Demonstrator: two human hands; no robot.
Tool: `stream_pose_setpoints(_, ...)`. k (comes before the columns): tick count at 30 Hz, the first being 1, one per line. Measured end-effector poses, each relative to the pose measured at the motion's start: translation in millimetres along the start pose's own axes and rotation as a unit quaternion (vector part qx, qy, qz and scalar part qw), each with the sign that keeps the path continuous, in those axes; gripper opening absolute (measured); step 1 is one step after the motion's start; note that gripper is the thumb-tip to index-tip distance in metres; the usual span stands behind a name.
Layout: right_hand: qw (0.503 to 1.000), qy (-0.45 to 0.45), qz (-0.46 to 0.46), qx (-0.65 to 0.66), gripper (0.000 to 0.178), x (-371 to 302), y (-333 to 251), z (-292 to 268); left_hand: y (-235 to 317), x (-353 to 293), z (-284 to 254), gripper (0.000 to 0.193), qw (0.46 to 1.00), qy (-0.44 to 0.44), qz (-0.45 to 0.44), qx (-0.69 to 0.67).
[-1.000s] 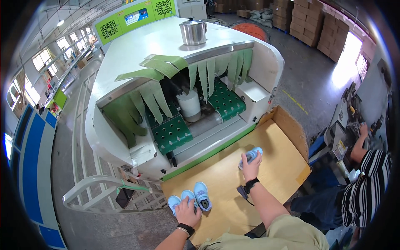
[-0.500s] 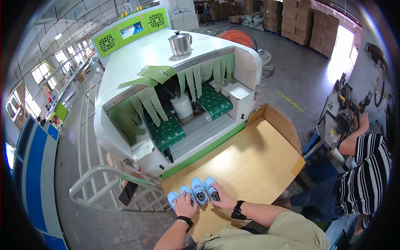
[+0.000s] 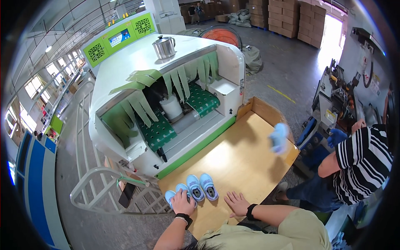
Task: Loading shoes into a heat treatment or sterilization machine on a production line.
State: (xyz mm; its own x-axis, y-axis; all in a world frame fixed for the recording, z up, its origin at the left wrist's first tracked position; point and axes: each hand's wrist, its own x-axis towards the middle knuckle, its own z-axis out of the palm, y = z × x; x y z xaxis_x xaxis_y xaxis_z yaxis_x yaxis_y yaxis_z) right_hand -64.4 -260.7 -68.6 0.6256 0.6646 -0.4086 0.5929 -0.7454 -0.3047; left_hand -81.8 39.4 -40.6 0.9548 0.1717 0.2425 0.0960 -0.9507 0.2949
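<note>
Several light blue children's shoes stand side by side at the front left of the wooden table [image 3: 225, 179], toes pointing away from me. My left hand [image 3: 183, 203] is closed over the second shoe from the left [image 3: 181, 187], fingers curled at its opening and partly hiding the leftmost shoe [image 3: 169, 196]. Flat on the tabletop, fingers spread, my right hand [image 3: 236, 204] holds nothing. It rests to the right of the rightmost shoe [image 3: 209, 186]. Near the table's far right corner is a blurred light blue thing [image 3: 279, 137], apparently another shoe, with no hand touching it.
Beyond the table stands a white machine [image 3: 125, 66] with green strip curtains and green belts [image 3: 158, 135]. A metal pot [image 3: 164, 48] sits on top. Cardboard [image 3: 266, 110] edges the table's far right. At right, a person in a striped shirt [image 3: 358, 166] wears a blue glove [image 3: 334, 137].
My right hand has let go of the rightmost shoe and moved right onto the tabletop. A blurred light blue thing has appeared over the far right corner. The person at right has turned toward the table.
</note>
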Motion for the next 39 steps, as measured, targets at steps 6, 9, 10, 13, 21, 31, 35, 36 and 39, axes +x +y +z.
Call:
stream_pose_setpoints(6,1.000,-0.003,-0.004,-0.008,0.110,4,-1,5,-6,-3,6,0.044,1.000,0.008,0.005,0.008)
stream_pose_setpoints(9,0.998,0.059,-0.008,-0.012,0.092,0,-7,-18,-5,0,4,0.044,1.000,0.010,0.003,0.006)
stream_pose_setpoints(10,0.997,0.038,0.001,0.062,0.079,11,-2,-35,-4,6,3,0.043,1.000,0.017,0.005,0.000)
stream_pose_setpoints(13,0.953,0.257,0.038,0.158,0.051,43,20,-53,1,15,-1,0.042,1.000,0.005,-0.004,-0.005)
stream_pose_setpoints(21,0.921,0.321,0.153,0.159,0.072,137,65,-156,-5,-1,-1,0.043,1.000,0.001,-0.016,-0.005)
stream_pose_setpoints(31,0.957,0.262,0.063,-0.104,0.069,42,127,-96,20,6,-23,0.068,0.991,-0.060,-0.082,-0.086)
stream_pose_setpoints(35,0.942,0.265,0.104,0.177,0.051,18,136,-60,70,32,4,0.082,0.988,-0.141,-0.034,-0.053)
stream_pose_setpoints(36,0.915,0.268,0.119,0.278,0.049,15,135,-43,77,28,22,0.083,0.987,-0.151,-0.007,-0.050)
stream_pose_setpoints(39,0.837,0.298,0.145,0.435,0.063,20,96,-25,99,26,48,0.088,0.987,-0.153,0.021,-0.049)
